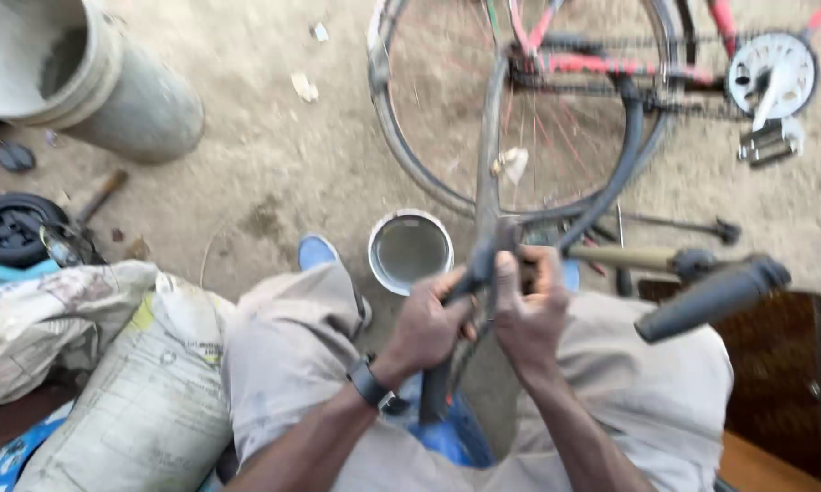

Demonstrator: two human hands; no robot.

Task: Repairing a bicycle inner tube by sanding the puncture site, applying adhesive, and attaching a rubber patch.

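Note:
Both hands meet over my knees on a dark rubber inner tube that loops up toward the bicycle wheel. My left hand, with a black watch at the wrist, grips the tube's near part from the left. My right hand pinches the same strip from the right, thumb pressed on top. The tube runs down between my legs over a blue object. The picture is blurred, so finer detail of the grip is unclear.
A small round tin of liquid stands on the sandy ground by my blue shoe. A grey bucket, a small black wheel, sacks, a black pump handle and the red bicycle frame surround me.

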